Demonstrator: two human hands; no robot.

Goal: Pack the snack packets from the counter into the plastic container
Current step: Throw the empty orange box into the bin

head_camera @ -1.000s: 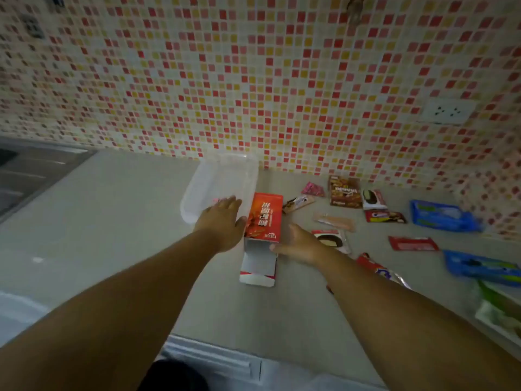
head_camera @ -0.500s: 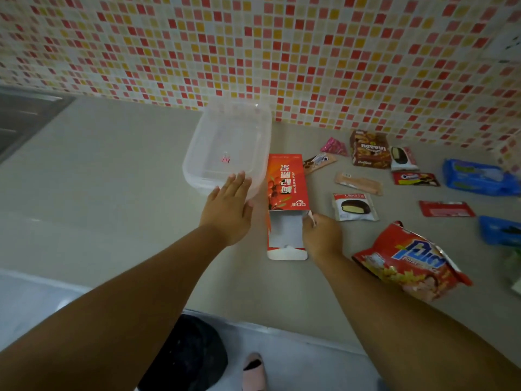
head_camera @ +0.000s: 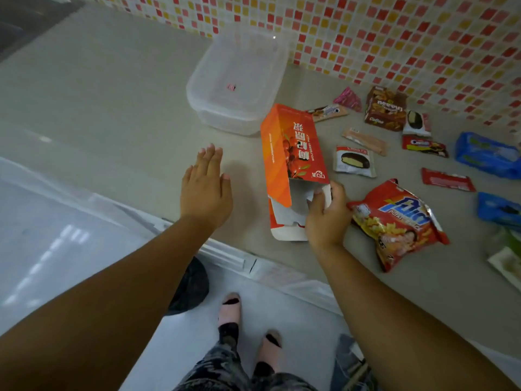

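Observation:
An orange carton lies on the counter with its near flaps open. My right hand grips the carton's open near end, fingers curled on a white flap. My left hand hovers flat and open to the left of the carton, holding nothing. The clear plastic container stands beyond, near the tiled wall, holding only a tiny pink item. Snack packets lie to the right: a red chip bag, a white pie packet, a brown coffee snack box and several small wrappers.
Blue biscuit packs and a green packet lie at the far right. The counter's front edge runs diagonally below my hands. A mosaic tile wall backs the counter. My feet show on the floor below.
The view has tilted down and closer. My left hand drew back from the container toward the counter edge. My right hand closed on the carton's open end, which now sits slightly raised.

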